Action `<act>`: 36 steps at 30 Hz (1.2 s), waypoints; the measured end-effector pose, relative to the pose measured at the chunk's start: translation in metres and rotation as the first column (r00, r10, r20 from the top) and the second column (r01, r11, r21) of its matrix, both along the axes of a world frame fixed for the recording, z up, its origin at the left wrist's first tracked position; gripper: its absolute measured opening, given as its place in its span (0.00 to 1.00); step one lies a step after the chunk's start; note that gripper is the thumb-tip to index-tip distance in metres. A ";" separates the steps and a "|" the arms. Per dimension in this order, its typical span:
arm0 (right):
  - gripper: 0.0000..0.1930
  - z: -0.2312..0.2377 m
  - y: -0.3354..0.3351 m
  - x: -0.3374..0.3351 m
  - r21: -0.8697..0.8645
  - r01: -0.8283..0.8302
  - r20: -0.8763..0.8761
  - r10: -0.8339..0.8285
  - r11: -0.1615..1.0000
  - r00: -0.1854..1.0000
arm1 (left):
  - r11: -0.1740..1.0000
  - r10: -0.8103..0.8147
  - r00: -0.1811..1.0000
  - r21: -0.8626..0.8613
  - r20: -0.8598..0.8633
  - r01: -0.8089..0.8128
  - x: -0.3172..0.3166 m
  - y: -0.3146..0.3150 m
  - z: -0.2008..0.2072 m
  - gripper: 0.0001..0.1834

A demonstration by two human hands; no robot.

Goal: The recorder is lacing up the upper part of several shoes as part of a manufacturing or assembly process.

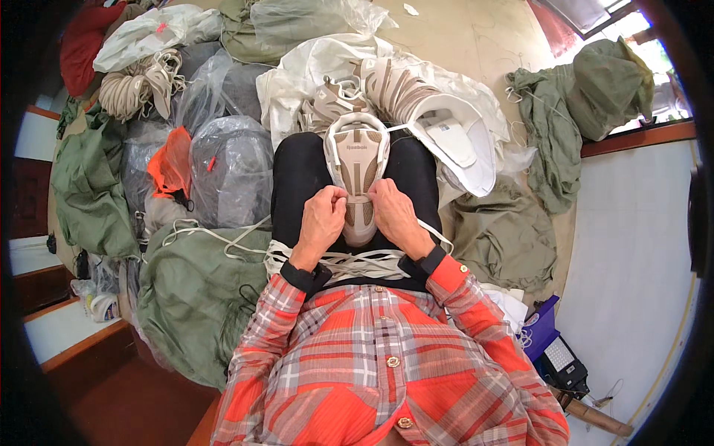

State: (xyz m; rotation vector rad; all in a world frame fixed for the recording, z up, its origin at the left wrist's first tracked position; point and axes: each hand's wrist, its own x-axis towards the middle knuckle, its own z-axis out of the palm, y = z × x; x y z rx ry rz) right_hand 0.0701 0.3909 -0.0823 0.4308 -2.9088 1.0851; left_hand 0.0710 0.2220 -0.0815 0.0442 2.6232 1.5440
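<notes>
Shoe upper (pixel 357 162), beige and tan, is wedged between the person's knees (pixel 296 175), so call that the clock's centre. Left hand (pixel 323 215) is at 7 o'clock, right hand (pixel 398 215) at 5, both mostly closed, thumb and finger pinching at its two side edges; can't tell if a lace is tucked in those pinches. A heap of white laces (pixel 364 266) sits at 6 o'clock. Looks like lacing to me, and probably early on: I can't make out any finished rows, so I'd guess most is left. A nested stack of similar uppers (pixel 398 93) is at 1 o'clock, another bundle of uppers (pixel 141 85) out at 10; done or waiting, no clue.
</notes>
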 end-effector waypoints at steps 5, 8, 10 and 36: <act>0.03 -0.001 -0.001 0.002 0.067 -0.005 -0.046 0.008 0.998 0.999 | 1.000 0.013 1.000 0.001 0.015 -0.013 0.000 0.001 0.002 0.08; 0.05 0.002 -0.007 0.000 0.147 -0.017 -0.080 0.029 0.989 0.996 | 0.999 0.032 0.999 -0.026 0.009 -0.032 -0.001 0.002 0.003 0.08; 0.05 0.006 -0.009 -0.003 0.165 -0.040 -0.066 0.051 0.986 0.997 | 0.999 0.041 0.998 -0.022 0.054 -0.040 -0.002 0.002 0.003 0.08; 0.08 0.005 -0.011 -0.004 -0.067 -0.057 -0.099 0.051 0.996 0.994 | 0.995 0.051 0.992 0.083 0.116 -0.061 0.001 0.005 0.004 0.09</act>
